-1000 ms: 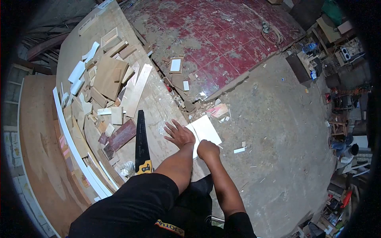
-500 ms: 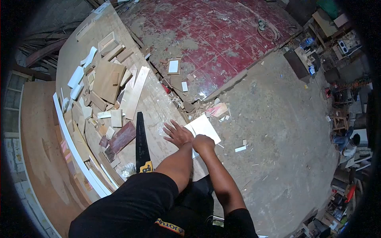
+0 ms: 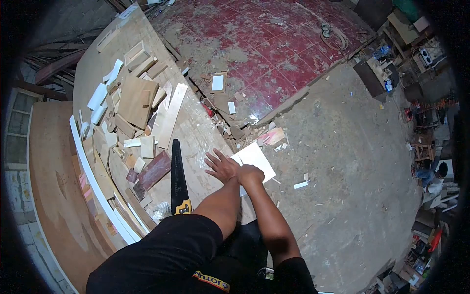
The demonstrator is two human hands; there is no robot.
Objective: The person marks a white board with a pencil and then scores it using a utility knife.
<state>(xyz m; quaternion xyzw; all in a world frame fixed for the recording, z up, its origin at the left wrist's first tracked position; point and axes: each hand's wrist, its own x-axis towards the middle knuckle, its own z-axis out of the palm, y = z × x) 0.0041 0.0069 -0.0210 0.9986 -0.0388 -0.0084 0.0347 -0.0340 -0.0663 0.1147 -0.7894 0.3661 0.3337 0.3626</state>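
Note:
My left hand point(image 3: 222, 165) lies flat with fingers spread at the right edge of the wooden workbench point(image 3: 198, 130), beside a white panel point(image 3: 255, 159). The panel juts out past the bench edge over the floor. Right next to it, my right hand point(image 3: 250, 176) is closed in a fist over the panel's near part. Whatever it grips is hidden under the fingers. A handsaw point(image 3: 177, 171) with a black blade and yellow-and-black handle rests on the bench, left of my left forearm.
Wood offcuts, including a brown board point(image 3: 135, 101) and a dark red block point(image 3: 152, 171), are heaped on the bench's left side. Scraps such as a white strip point(image 3: 301, 184) litter the concrete floor point(image 3: 342, 161). Another person point(image 3: 433, 179) is at the far right.
The whole view has shifted slightly to the right and down. Both hands keep nearly the same place at the panel, with the left still spread and the right still closed.

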